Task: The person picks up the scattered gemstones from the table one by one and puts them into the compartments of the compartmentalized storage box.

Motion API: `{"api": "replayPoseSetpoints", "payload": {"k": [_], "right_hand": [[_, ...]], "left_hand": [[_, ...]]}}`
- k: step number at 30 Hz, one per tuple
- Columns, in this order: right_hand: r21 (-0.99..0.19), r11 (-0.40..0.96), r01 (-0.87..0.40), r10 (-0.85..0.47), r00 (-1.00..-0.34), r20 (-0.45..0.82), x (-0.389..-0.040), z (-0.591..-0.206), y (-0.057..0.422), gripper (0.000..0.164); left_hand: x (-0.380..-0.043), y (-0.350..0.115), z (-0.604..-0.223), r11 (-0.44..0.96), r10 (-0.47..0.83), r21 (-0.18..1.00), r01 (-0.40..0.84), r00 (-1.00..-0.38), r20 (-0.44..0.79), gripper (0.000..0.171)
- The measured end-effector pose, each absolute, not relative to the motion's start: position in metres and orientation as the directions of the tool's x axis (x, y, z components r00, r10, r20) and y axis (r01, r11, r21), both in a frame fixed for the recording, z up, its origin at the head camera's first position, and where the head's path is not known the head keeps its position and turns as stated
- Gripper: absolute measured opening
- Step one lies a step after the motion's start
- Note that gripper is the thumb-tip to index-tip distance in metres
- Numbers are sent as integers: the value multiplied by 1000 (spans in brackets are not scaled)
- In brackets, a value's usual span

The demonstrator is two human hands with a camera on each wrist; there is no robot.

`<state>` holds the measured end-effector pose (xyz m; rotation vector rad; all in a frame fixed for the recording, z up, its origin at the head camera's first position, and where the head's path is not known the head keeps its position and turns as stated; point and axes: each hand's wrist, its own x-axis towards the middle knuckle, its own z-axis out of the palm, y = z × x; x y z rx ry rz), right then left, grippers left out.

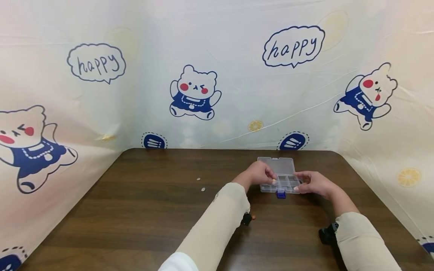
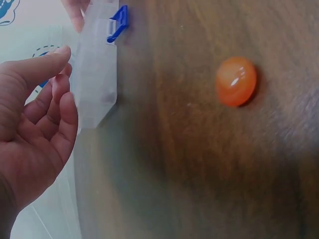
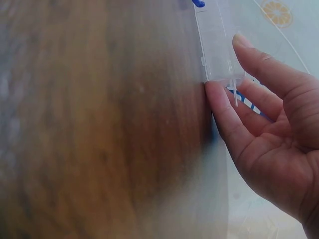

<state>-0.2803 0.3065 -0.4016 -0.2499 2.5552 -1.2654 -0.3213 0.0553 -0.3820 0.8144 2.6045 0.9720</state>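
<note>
A clear plastic divided box (image 1: pixel 284 183) lies on the brown table with its lid (image 1: pixel 279 165) raised toward the back and a blue latch (image 1: pixel 281 194) at its front. My left hand (image 1: pixel 259 174) hovers over the left compartments, its thumb and index fingertips close together; I cannot tell whether a small piece is between them. With its thumb over the right wall and its fingers outside, my right hand (image 1: pixel 313 183) grips the box's right end. In the right wrist view, the index finger (image 3: pixel 222 102) touches the box end low by the tabletop.
Two small pale discs (image 1: pixel 203 189) lie on the table left of my left hand. A glossy orange round piece (image 2: pixel 237 81) shows against the wood in the left wrist view. A printed cloth (image 1: pixel 217 45) hangs behind the table and along both sides.
</note>
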Motion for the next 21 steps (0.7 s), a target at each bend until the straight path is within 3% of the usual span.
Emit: {"api": "replayPoseSetpoints", "payload": {"k": [21], "right_hand": [[-787,616,-35,-266,-949,-166,-284,-406,308,78]], "left_hand": [[-321,56,-392,617,543,687,384,-840,-19,11]]}}
